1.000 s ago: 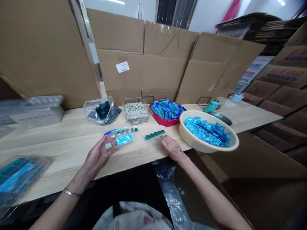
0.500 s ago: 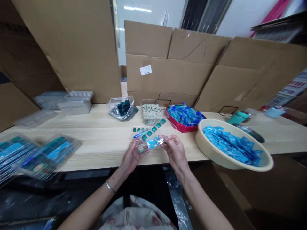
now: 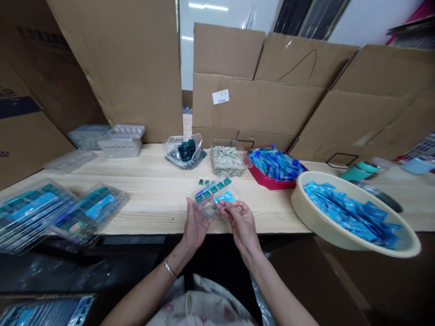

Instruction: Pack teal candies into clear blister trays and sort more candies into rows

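Observation:
My left hand [image 3: 197,225] grips the lower left side of a clear plastic tray [image 3: 210,209], which is tilted above the table's front edge. Teal square pieces [image 3: 220,185] run in a row along the tray's far side, with a blue stick beside them. A small blue printed packet [image 3: 225,196] lies at the tray's right part. The fingers of my right hand [image 3: 242,222] are pinched at the packet's near edge, and their tips partly cover it. Behind the tray, a few loose teal squares [image 3: 201,182] rest on the table.
At left lie stacked filled trays [image 3: 30,208] and another filled tray [image 3: 90,210]. Along the back stand a bag of teal pieces [image 3: 186,151], a box of speckled bits [image 3: 228,158] and a red tray of blue sticks [image 3: 272,181]. A cream basin [image 3: 306,217] holds blue packets at right.
The view has shifted, so the table's things appear further right. The packet now lies flatter in the tray, and my right fingers have moved to its near edge. My left hand keeps its hold.

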{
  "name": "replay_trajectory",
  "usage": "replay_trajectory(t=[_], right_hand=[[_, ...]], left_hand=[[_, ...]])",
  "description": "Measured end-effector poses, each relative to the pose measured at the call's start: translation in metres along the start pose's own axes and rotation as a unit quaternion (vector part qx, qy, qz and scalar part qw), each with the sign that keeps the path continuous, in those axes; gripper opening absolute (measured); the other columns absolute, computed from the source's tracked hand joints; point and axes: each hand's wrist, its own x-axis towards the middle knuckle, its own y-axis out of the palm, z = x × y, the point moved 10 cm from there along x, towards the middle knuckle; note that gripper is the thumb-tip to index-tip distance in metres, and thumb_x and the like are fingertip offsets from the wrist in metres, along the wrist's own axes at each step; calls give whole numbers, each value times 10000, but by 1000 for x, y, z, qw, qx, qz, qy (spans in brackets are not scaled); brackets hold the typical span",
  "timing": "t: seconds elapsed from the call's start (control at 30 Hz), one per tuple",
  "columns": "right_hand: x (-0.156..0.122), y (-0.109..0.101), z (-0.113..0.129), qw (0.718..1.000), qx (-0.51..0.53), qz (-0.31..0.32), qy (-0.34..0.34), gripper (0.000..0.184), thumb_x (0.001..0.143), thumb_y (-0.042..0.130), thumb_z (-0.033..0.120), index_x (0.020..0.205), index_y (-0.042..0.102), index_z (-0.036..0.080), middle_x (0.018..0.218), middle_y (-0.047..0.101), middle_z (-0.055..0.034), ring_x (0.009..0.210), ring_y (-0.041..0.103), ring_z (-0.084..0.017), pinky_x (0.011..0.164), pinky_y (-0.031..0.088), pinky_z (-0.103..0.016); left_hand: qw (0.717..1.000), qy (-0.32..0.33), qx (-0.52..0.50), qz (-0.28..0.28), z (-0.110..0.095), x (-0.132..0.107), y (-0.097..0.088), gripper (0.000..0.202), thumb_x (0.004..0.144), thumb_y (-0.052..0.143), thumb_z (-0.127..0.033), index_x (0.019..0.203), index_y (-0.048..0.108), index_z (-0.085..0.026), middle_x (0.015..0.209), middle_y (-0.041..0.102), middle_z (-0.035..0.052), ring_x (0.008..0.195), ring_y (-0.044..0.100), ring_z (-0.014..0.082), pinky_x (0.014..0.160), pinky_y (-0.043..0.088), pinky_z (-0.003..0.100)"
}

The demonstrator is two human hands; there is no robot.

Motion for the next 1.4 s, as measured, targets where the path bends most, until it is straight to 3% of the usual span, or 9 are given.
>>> replay_trajectory(t=[0.13,0.23,0.33,0.4,0.53,0.77,1.0,1.23,1.4], right_hand=[[-2,1,0,988,-148,33,14,321,663,714,395,748,490,181,679,678,-19,586,652,-147,548,526,-239],[3,-10,22,927,-373,26,-39,346,727,609,505,718,531,168,510,574,17,420,530,-112,436,450,-226],[15,-17,56,869,-475,-22,-137,436,759,546,528,1003,568,167,781,639,-43,628,586,-150,529,482,-251],[27,-10,52,871,-475,22,-123,521,790,490,522,1192,500,190,952,631,-66,692,596,-161,564,497,-276],[38,24,9,898,-404,169,-36,509,805,484,476,1207,506,164,783,632,-36,512,543,-130,484,472,-277],[23,107,-71,847,-411,337,5,471,834,441,437,1176,490,117,669,580,-13,470,525,-121,449,465,-259],[10,202,-118,750,-455,479,-23,416,900,316,400,1208,466,164,548,538,37,417,516,-100,424,429,-207],[-2,311,-146,642,-518,544,-156,381,934,250,355,1167,499,187,700,636,-3,499,570,-104,625,460,-241],[4,345,-169,556,-591,528,-249,379,942,216,347,1164,493,213,1017,652,-65,925,613,-188,788,425,-280]], left_hand=[[997,38,32,-62,-11,-1,-18,250,813,558,-332,1018,584,-192,1078,646,70,969,607,211,777,513,320],[994,36,52,-90,-20,-6,-27,242,802,569,-328,988,571,-173,1083,637,75,962,607,230,747,537,380],[992,26,70,-97,-28,-13,-28,281,797,573,-333,1025,549,-170,1135,610,90,997,592,243,730,549,397],[992,25,85,-92,-35,-17,-28,312,796,572,-341,1055,535,-169,1155,597,99,988,596,239,713,556,383],[977,59,175,-107,-66,-33,-42,349,798,552,-387,1080,510,-187,1109,612,77,906,626,198,661,557,311],[844,-3,482,-234,-138,-97,-113,444,776,418,-609,764,487,-170,392,474,-57,303,449,105,297,356,194],[797,19,491,-352,-199,-154,-135,482,756,371,-662,680,441,-191,394,467,-50,316,450,118,304,336,205],[601,30,660,-451,-307,-184,-146,589,787,237,-670,519,464,-198,406,500,8,375,504,164,445,398,265],[528,-1,721,-449,-334,-174,-166,680,814,134,-640,412,465,-202,433,533,69,492,561,207,615,421,297]])
